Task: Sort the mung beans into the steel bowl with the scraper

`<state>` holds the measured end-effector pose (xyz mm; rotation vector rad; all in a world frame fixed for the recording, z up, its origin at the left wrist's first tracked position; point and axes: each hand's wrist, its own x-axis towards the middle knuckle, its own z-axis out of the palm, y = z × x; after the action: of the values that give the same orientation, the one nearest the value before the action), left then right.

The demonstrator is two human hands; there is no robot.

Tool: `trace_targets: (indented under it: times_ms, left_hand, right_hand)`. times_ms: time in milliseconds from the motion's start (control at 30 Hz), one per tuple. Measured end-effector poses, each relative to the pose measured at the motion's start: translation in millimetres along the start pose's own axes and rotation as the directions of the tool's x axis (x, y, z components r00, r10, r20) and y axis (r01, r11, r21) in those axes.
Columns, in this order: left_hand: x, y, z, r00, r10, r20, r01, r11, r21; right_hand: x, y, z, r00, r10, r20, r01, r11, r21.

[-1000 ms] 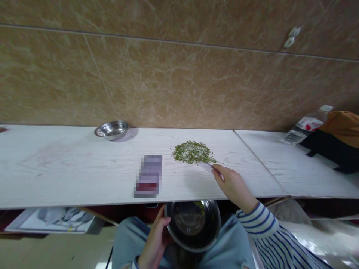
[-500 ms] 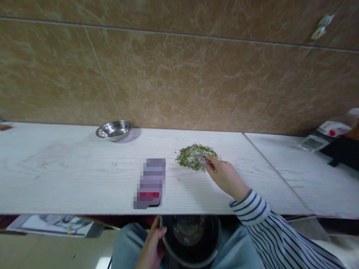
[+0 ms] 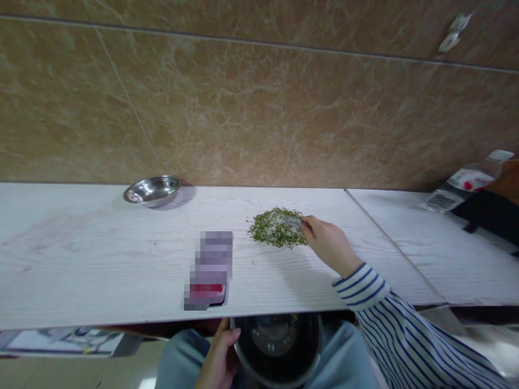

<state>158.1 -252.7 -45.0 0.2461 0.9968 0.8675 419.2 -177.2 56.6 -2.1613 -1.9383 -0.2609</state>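
Note:
My right hand reaches over the white table and pinches a small greyish, see-through thing whose kind I cannot make out. It touches a spread pile of green beans, small and mixed with white grains. Below the table's front edge, my left hand grips the left rim of a dark inner cooker pot between my knees. Inside the pot, markings show on the wall and a few yellowish-green bits lie near its far edge.
A blurred-out phone lies left of the pile. Farther left, a shiny metal bowl stands by the tiled wall. A plastic bottle lies at the right, beside a black object.
My right hand has shifted slightly, and the greyish thing now points more to the side, at the pile's right. The view has turned a little. My left hand keeps its hold.

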Motion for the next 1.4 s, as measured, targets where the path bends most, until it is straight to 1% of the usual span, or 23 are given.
trace_targets:
  times_ms: [167, 267, 333, 433, 500, 600, 700, 800, 967, 1133, 1267, 1400]
  left_hand:
    - [2, -2, 1.9, 1.000, -0.002, 0.011, 0.002, 1.000, 0.007]
    - [5, -3, 1.4, 1.000, -0.002, -0.003, 0.002, 1.000, -0.002]
    - [6, -3, 0.6, 1.000, -0.003, -0.013, 0.003, 1.000, -0.011]
    - [8, -5, -0.7, 0.999, 0.005, -0.033, -0.006, 1.000, -0.002]
    - [10, -5, -1.1, 0.999, 0.015, -0.049, -0.015, 1.000, 0.007]
    - [11, -6, -1.2, 0.998, 0.015, -0.054, -0.014, 1.000, 0.014]
    - [14, -8, -2.5, 0.999, -0.010, -0.047, 0.011, 1.000, 0.006]
    - [19, -9, -5.8, 0.996, -0.053, -0.070, 0.052, 0.998, -0.018]
    - [25, -11, -9.1, 0.989, -0.090, -0.116, 0.084, 0.995, -0.052]
    - [25, -13, -7.4, 0.992, -0.088, -0.096, 0.082, 0.995, -0.063]
    - [28, -16, -7.6, 0.989, -0.089, -0.117, 0.082, 0.995, -0.061]
    - [29, -16, -7.3, 0.989, -0.094, -0.114, 0.087, 0.994, -0.068]
  right_hand:
    - [6, 0, 0, 1.000, -0.016, 0.015, 0.017, 0.996, -0.084]
    - [7, 1, -2, 1.000, -0.018, -0.001, 0.018, 0.997, -0.077]
    - [5, 3, -3, 1.000, -0.010, -0.010, 0.010, 0.999, -0.036]
    - [-3, 2, -4, 1.000, -0.019, 0.004, 0.019, 0.997, 0.078]
    - [-9, -2, -4, 0.998, -0.062, 0.022, 0.058, 0.986, 0.159]
    - [-18, -10, -3, 0.989, -0.136, 0.052, 0.120, 0.966, 0.231]
    - [-20, -15, 0, 0.975, -0.195, 0.107, 0.165, 0.957, 0.239]
    - [-16, -13, 5, 0.973, -0.193, 0.126, 0.163, 0.963, 0.216]
    - [-3, -4, 12, 0.981, -0.158, 0.111, 0.135, 0.973, 0.189]
    - [7, 1, 14, 0.984, -0.150, 0.098, 0.132, 0.977, 0.170]
    - [14, 3, 17, 0.985, -0.154, 0.081, 0.140, 0.979, 0.151]
    - [17, 4, 18, 0.984, -0.165, 0.069, 0.152, 0.975, 0.162]
